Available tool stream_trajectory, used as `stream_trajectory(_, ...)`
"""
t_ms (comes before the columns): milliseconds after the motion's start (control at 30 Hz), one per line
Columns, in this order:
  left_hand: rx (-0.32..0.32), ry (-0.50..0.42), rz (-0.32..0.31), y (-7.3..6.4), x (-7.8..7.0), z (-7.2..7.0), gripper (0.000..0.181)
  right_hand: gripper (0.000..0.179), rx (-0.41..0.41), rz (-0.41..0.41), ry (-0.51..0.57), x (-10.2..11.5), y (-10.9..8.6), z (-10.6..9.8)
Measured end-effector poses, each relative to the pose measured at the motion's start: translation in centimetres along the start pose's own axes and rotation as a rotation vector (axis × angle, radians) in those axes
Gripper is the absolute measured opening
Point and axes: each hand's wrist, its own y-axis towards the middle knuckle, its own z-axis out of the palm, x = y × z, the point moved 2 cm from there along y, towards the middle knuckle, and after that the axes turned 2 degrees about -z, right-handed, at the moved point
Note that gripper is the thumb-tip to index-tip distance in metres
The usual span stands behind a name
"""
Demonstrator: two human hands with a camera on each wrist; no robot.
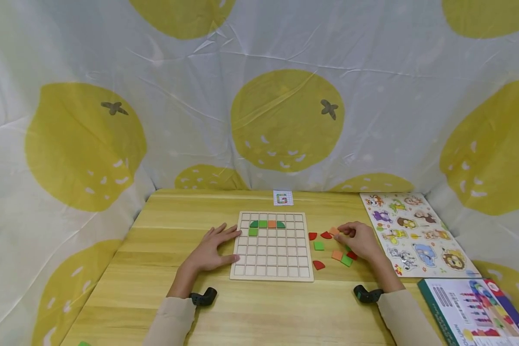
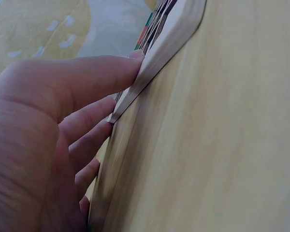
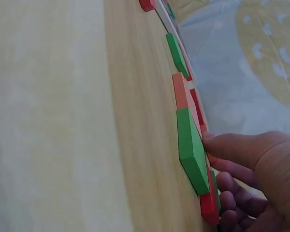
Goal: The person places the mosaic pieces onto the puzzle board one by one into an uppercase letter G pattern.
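Observation:
A wooden grid board (image 1: 272,264) lies flat on the table. Green squares, an orange square and dark green quarter-rounds sit in its upper cells. My left hand (image 1: 212,247) rests at the board's left side with fingers spread, thumb and fingertips touching its edge; the left wrist view shows the thumb (image 2: 106,75) on the rim. To the right of the board, my right hand (image 1: 360,241) pinches an orange square (image 1: 333,231) between thumb and fingers. Around it lie red quarter-round pieces (image 1: 318,265), green squares (image 1: 318,246) and another orange square (image 1: 337,255).
A small pattern card (image 1: 283,198) lies behind the board. On the right are an animal puzzle board (image 1: 408,230) and a printed box (image 1: 471,307) nearer the front. A lemon-print cloth (image 1: 190,120) hangs behind the table (image 1: 155,259). A green piece (image 1: 84,343) shows at the front left.

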Motion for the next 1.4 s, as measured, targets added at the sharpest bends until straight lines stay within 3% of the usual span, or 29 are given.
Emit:
stream_trajectory(367,-0.002,0.005,0.007,-0.1,0.0,-0.2,0.074,0.029,-0.010,-0.004,-0.024,0.4,-0.1,-0.2)
stream_trajectory(567,-0.001,0.003,0.014,-0.2,-0.1,-0.1,0.074,0.028,-0.002,-0.044,0.026,1.7,0.0,0.2)
stream_trajectory(1033,0.002,0.024,0.022,-0.1,-0.1,-0.2,0.074,0.022,0.058,-0.132,0.085,7.1,1.5,4.0)
stream_trajectory(1300,-0.006,0.032,0.032,0.0,-0.2,-0.1,0.073,0.021,0.111,-0.084,0.154,10.1,1.7,6.5)
stream_trajectory(1400,0.001,0.028,0.026,0.0,-0.2,-0.1,0.073,0.020,0.127,-0.103,0.156,11.2,1.7,7.6)
